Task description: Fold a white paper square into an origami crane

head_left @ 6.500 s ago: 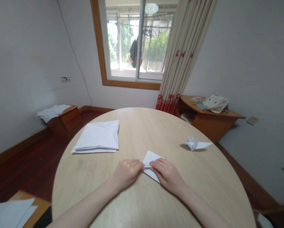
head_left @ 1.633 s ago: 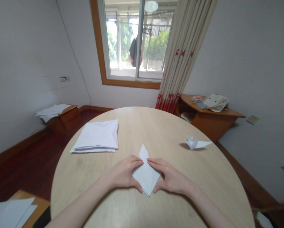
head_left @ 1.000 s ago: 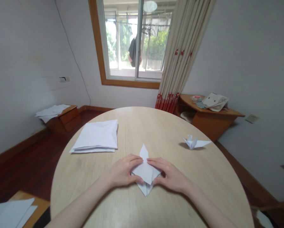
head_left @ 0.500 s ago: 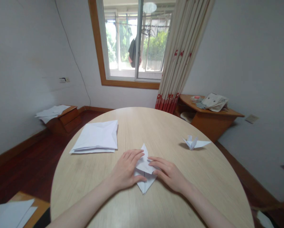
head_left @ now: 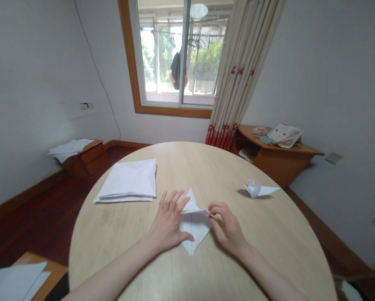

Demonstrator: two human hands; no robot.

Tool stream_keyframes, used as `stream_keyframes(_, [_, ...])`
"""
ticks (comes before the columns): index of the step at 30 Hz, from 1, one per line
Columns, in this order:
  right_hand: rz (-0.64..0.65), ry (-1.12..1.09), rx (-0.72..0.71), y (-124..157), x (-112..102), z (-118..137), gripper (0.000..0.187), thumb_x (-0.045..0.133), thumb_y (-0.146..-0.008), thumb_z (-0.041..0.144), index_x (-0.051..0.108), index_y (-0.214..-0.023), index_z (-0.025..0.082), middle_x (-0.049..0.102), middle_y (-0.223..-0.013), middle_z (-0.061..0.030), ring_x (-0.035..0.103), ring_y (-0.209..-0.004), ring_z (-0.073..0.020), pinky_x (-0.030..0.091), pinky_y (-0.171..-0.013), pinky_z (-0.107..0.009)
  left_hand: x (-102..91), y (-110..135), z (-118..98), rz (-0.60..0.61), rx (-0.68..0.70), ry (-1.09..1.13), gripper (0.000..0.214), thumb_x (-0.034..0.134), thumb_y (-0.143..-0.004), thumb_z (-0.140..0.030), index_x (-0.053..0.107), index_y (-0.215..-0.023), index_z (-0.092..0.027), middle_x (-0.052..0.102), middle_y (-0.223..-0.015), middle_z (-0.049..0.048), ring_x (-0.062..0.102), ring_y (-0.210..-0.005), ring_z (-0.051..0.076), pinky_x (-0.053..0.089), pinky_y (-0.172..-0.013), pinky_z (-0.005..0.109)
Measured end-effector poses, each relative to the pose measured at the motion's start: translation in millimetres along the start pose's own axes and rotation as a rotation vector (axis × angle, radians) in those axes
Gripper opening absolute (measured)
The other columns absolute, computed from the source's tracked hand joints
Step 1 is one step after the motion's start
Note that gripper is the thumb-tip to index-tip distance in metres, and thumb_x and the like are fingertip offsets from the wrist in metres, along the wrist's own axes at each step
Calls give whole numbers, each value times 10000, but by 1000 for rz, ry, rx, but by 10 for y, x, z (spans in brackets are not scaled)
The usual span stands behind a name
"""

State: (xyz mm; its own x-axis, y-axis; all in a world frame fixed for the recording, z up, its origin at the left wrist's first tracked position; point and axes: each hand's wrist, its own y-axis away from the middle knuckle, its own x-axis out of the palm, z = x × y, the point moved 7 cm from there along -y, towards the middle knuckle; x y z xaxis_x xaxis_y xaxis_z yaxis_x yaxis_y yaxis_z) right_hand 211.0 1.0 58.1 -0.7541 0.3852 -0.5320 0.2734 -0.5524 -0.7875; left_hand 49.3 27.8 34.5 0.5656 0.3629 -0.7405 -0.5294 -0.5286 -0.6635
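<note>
A white sheet of paper (head_left: 197, 226), folded into a kite-like shape with a center crease, lies on the table in front of me. Its upper point stands away from me, and a flap across its middle is partly raised. My left hand (head_left: 168, 221) is open over the left side, fingers spread, thumb resting on the lower part of the paper. At the right corner, my right hand (head_left: 227, 228) pinches the flap's edge between thumb and fingers. To the right stands a folded paper crane (head_left: 255, 190).
The round wooden table (head_left: 127, 259) also carries a stack of white paper (head_left: 129, 179) at left. More sheets (head_left: 16, 280) lie on a low surface at lower left. A brown desk (head_left: 288, 152) with a cloth bag (head_left: 284, 134) stands behind, near the curtain (head_left: 231, 75).
My right hand has shifted slightly right and closed from lying flat to pinching the flap's corner. The flap has lifted, baring more of the lower paper. My left fingers have spread and risen.
</note>
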Motion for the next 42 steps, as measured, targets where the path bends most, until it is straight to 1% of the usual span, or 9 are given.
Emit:
stream_keyframes(3, [-35, 100, -65, 12, -22, 45, 229, 456, -851, 39, 566, -928, 224, 578, -859, -47, 577, -758, -167, 509, -643, -278, -17, 3, -22, -22, 39, -4, 999, 682, -668, -681, 239, -1396, -160, 380, -1404, 216, 282, -1346, 363, 165, -1104, 598])
stream_keyframes(7, [3, 171, -72, 35, 26, 32, 326, 437, -857, 31, 612, -1050, 228, 559, -850, -50, 552, -731, -166, 501, -605, -274, -22, 14, -37, -31, 69, -4, 863, 653, -745, -620, 259, -1374, -182, 364, -1418, 206, 271, -1361, 347, 165, -1109, 599])
stream_keyframes(11, [70, 170, -46, 48, 115, -10, 369, 439, -886, 70, 592, -1171, 248, 571, -893, -62, 556, -769, -180, 515, -628, -303, -19, 22, -40, -31, 67, 1, 732, 655, -738, -627, 365, -1255, -199, 368, -1417, 192, 270, -1364, 343, 174, -1112, 601])
stream_keyframes(14, [107, 164, -34, 55, 159, -36, 393, 433, -891, 73, 575, -1210, 253, 582, -943, -77, 558, -806, -190, 527, -656, -322, -30, 19, -48, -36, 69, -12, 704, 658, -719, -650, 401, -1196, -200, 372, -1410, 189, 271, -1362, 342, 174, -1115, 600])
stream_keyframes(20, [126, 187, -28, 67, 176, -61, 389, 439, -886, 63, 571, -1215, 223, 588, -988, -96, 555, -852, -203, 533, -693, -337, -29, 10, -58, -2, 80, -78, 695, 660, -705, -665, 471, -1191, -206, 361, -1423, 174, 261, -1360, 342, 149, -1124, 589])
stream_keyframes(26, [173, 227, -41, 76, 207, -70, 422, 436, -885, 66, 553, -1258, 226, 613, -1119, -111, 538, -1019, -243, 514, -837, -417, -9, 6, -34, 28, 61, -128, 767, 641, -674, -718, 527, -1191, -162, 352, -1443, 198, 234, -1367, 362, 107, -1133, 581])
stream_keyframes(29, [214, 238, -29, 74, 231, -76, 414, 431, -897, 90, 555, -1265, 234, 615, -1182, -107, 523, -1065, -250, 495, -881, -441, -12, 0, -21, 28, 49, -126, 742, 623, -682, -728, 547, -1164, -170, 365, -1442, 187, 239, -1364, 358, 102, -1134, 575])
stream_keyframes(36, [333, 298, 21, 72, 302, -55, 348, 390, -958, 192, 564, -1259, 217, 581, -1306, -104, 465, -1193, -271, 427, -946, -493, 9, -3, -15, 87, 53, -140, 693, 614, -701, -721, 571, -1125, -174, 354, -1463, 172, 227, -1376, 345, 91, -1133, 586])
stream_keyframes(42, [410, 302, 25, 75, 346, -26, 320, 399, -966, 226, 593, -1219, 200, 598, -1300, -82, 434, -1235, -283, 359, -983, -500, 34, -3, 14, 156, 32, -98, 596, 604, -751, -677, 605, -1115, -207, 334, -1487, 136, 242, -1377, 341, 117, -1123, 608])
